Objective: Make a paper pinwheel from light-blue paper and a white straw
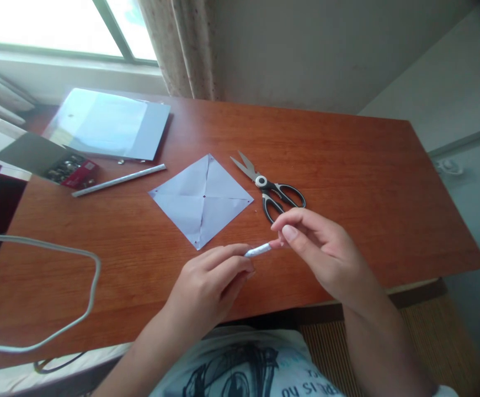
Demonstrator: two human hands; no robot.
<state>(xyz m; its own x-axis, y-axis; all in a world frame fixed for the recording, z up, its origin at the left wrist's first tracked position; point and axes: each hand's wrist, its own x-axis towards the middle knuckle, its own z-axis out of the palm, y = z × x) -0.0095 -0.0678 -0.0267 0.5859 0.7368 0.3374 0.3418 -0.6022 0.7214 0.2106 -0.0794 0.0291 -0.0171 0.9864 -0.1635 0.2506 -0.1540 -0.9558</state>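
Over the front of the table, my left hand (209,281) is closed around a short white rolled paper tube (258,250). One end of the tube sticks out to the right; the rest is hidden by my fingers. At that free end is my right hand (320,248), with thumb and index finger curled close together and another fingertip against or just beside the tube's tip. Whether something small is pinched there I cannot make out. Beyond my hands lies a square of pale paper (182,201), slit along its diagonals, with small holes at the corners and centre. Scissors (261,182) lie beside it, blades parted.
On the left lie a longer paper rod (120,181), an opened box of small metal pieces (68,168) and a clear folder with sheets (107,124). A white cable (93,275) loops over the wooden table's (347,165) left side. A window and curtain (190,49) stand behind.
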